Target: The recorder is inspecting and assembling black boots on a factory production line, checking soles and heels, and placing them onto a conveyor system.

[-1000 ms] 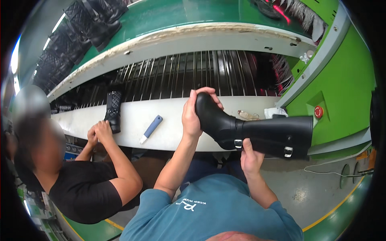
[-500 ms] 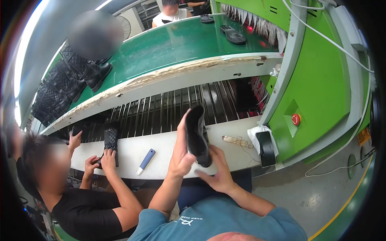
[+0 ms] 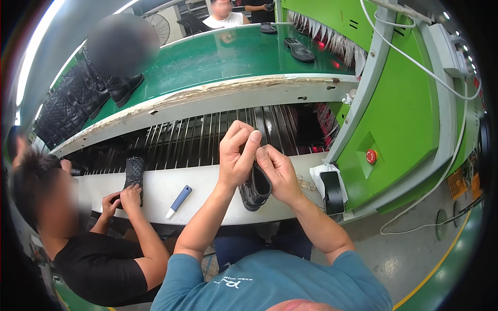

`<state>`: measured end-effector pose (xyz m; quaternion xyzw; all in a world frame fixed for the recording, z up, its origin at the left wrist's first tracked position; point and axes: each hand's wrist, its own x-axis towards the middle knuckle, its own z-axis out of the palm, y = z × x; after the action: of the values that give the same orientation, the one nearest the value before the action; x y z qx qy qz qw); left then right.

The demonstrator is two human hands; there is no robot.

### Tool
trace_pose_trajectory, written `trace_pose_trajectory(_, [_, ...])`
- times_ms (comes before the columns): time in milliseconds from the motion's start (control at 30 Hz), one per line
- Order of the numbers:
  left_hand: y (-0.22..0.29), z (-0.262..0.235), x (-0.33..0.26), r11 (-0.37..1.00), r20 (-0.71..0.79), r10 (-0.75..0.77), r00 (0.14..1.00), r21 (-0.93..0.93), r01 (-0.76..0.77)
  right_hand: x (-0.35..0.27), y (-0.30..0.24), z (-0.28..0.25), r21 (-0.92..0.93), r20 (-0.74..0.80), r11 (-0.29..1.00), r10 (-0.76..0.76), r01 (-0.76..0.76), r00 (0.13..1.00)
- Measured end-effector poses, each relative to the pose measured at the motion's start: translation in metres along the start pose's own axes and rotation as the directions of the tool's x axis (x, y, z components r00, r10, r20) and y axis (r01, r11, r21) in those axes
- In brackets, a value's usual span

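At the far left a seated co-worker in a black shirt (image 3: 98, 269) presses both hands on a quilted black boot piece (image 3: 135, 173) lying on the white surface (image 3: 207, 194). Just right of it a blue-handled tool (image 3: 179, 201) lies loose on that surface, its long axis slanting up to the right, well apart from the person's own hands.

The left hand (image 3: 236, 155) is raised above the surface edge, fingers curled and pinched at the top of a black boot (image 3: 255, 186). The right hand (image 3: 277, 171) meets it from the other side, its fingers closed on the same upper edge, so both hands grasp the boot between them, fingertips nearly touching. The boot hangs below the hands with its long axis close to upright and its lower end just above or touching the surface; which cannot be told. Neither hand is clearly nearer: it sits between them.

What the fingertips pinch is hidden by the fingers. Right of the hands a black object (image 3: 332, 192) stands by white cloth or paper, against the green machine (image 3: 404, 124).
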<state>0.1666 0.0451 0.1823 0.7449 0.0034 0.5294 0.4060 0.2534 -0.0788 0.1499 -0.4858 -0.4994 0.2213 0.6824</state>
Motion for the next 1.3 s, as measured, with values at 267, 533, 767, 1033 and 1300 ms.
trace_pose_trajectory(267, [-0.001, -0.004, -0.008, 0.997, -0.1, 0.014, 0.995, -0.077, -0.022, -0.015, 0.02, 0.014, 0.474, 0.076, 0.808, 0.359, -0.35, 0.93])
trace_pose_trajectory(533, [0.03, 0.001, -0.023, 0.968, -0.111, 0.249, 0.962, 0.057, -0.244, -0.089, 0.162, -0.006, 0.115, -0.171, 0.958, 0.281, -0.264, 0.944])
trace_pose_trajectory(767, [0.072, 0.07, -0.075, 0.798, 0.127, 0.561, 0.818, -0.348, -0.492, -0.098, 0.112, -0.012, -0.033, -0.112, 0.994, 0.1, -0.104, 0.989])
trace_pose_trajectory(1033, [-0.025, 0.02, -0.064, 0.958, 0.085, -0.057, 0.995, 0.284, 0.03, -0.075, 0.083, -0.035, 0.439, -0.001, 0.806, 0.442, -0.397, 0.897])
trace_pose_trajectory(1300, [-0.05, 0.047, -0.08, 0.818, 0.207, -0.458, 0.865, -0.284, 0.501, -0.091, 0.088, -0.039, 0.314, -0.025, 0.892, 0.349, -0.324, 0.937])
